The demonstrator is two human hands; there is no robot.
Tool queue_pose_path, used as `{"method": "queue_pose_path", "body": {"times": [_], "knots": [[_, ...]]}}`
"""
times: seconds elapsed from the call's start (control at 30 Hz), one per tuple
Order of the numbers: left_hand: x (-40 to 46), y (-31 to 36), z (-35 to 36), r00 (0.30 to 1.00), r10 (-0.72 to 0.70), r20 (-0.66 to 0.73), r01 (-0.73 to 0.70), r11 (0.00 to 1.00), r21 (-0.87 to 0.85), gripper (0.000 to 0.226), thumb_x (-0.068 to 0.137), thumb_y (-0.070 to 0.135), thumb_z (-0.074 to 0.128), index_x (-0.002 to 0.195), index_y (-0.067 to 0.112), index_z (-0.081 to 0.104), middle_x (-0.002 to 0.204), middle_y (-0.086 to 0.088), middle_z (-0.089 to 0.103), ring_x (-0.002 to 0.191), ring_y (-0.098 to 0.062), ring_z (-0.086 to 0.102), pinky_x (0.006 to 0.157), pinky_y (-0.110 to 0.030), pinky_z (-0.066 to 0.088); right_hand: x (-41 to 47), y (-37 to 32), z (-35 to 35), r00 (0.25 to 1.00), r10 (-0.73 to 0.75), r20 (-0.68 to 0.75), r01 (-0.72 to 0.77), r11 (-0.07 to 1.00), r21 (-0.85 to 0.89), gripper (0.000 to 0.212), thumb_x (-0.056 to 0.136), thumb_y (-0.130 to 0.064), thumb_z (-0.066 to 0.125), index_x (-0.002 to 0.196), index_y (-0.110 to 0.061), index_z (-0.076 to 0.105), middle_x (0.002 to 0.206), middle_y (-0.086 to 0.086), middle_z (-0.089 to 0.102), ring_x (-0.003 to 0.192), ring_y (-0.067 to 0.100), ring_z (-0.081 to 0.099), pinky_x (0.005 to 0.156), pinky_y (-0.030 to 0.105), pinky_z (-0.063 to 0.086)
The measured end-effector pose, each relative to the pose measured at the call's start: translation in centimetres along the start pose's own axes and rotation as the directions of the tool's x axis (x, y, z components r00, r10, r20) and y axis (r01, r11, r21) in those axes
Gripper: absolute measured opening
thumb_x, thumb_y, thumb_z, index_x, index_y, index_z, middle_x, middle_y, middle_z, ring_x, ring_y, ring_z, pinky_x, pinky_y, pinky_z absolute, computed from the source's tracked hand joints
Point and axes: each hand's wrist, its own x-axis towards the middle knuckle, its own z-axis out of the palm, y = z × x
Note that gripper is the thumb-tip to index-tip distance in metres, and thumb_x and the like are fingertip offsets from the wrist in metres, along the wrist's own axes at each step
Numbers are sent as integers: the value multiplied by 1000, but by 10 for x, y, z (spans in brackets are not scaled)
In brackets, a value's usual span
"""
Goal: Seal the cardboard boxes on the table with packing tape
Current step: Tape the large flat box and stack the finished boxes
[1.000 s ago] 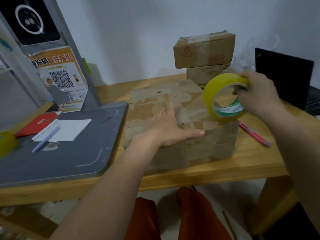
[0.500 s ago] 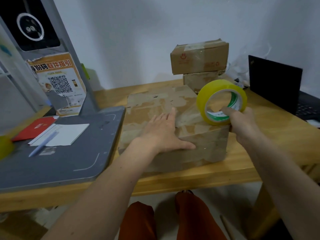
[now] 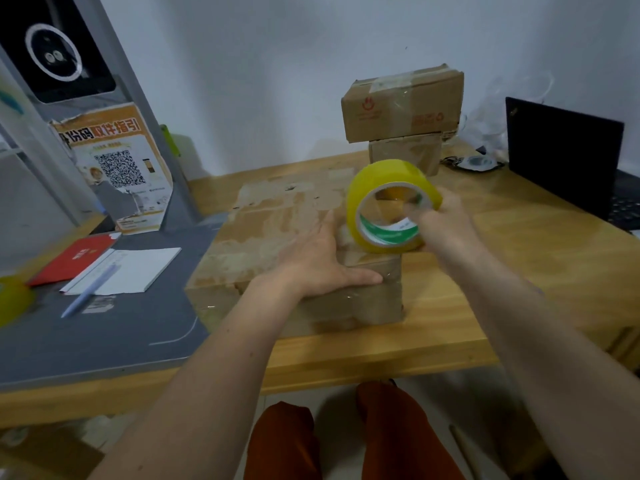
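Landmark: the large cardboard box (image 3: 277,244) on the wooden table (image 3: 519,258), its near face close to the table's front edge.
Change, tape roll: the yellow tape roll (image 3: 388,206) sat at the box's right top edge half a second ago, gripped from below; it stands there now as well, tipped more toward the camera.
Change, right hand: the right hand (image 3: 446,226) has moved from under the roll to its right side, fingers curled round the rim and into the core.
Left hand: the left hand (image 3: 318,261) lies flat on the box top as before, fingers straight, thumb along the near top edge.
Other boxes: two smaller boxes (image 3: 401,105), stacked, behind the large box.
Left of box: a grey mat (image 3: 104,334) touches its left side, carrying a pen (image 3: 90,289) and papers.
Right of box: bare tabletop, then a laptop (image 3: 564,157) well apart.
Front: a narrow strip of table before the edge.
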Motion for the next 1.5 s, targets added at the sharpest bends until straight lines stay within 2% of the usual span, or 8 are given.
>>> {"method": "queue_pose_path", "body": {"times": [0.4,0.67,0.83,0.93,1.03,1.2,1.37,1.5], "knots": [[-5,6,-3,997,0,79,-10,992,126,122,72,81,58,160,20,-4,168,4,-3,154,-15,1,122,-38,10,18,23,-56,997,-82,13,83,976,-203,9,96,-9,53,92,-12,60,83,8,69,89,35,63,84,51,53],[2,7,-3,985,-15,171,-30,966,258,101,77,85,43,156,44,-5,167,4,-11,153,-23,-9,121,-60,1,10,74,-45,994,107,38,-105,993,-52,6,95,-11,58,95,-11,64,98,20,68,97,39,64,87,53,52],[13,19,-7,961,-97,259,16,954,298,129,52,93,43,156,38,-12,166,-2,-17,152,-31,-14,118,-67,4,6,75,-44,989,144,31,-145,988,51,8,92,-13,64,98,-18,60,105,17,67,98,34,64,85,50,53],[23,43,-2,967,81,241,-141,959,246,123,67,84,57,159,31,-5,167,-1,-7,154,-23,-7,122,-58,2,0,79,-40,980,198,22,-199,970,141,32,86,-12,71,115,-14,60,110,12,67,99,29,65,86,53,55],[38,61,8,951,246,188,-279,944,174,108,77,75,62,158,37,2,168,1,7,154,-18,4,124,-48,0,-2,83,-38,983,183,19,-183,974,130,15,89,-5,65,99,-16,63,99,9,68,93,25,67,82,48,57],[43,58,16,958,239,159,-264,950,165,90,86,66,59,157,38,11,167,1,8,153,-12,1,124,-42,0,11,89,-49,996,91,-6,-91,995,-52,17,93,-4,58,109,-7,61,98,14,65,87,29,64,65,41,58],[40,57,12,961,222,167,-251,951,179,84,88,67,55,157,41,14,167,5,8,153,-12,-1,125,-44,0,11,100,-59,997,4,-77,-23,970,-243,10,91,-1,56,94,-10,57,79,8,57,79,27,54,61,31,38],[39,56,15,958,252,137,-270,954,128,74,88,63,58,152,46,25,159,13,32,152,-8,3,124,-47,2,11,99,-63,1000,7,-29,-16,948,-318,7,94,-7,56,99,-12,55,79,0,54,82,25,51,55,26,37]]}}
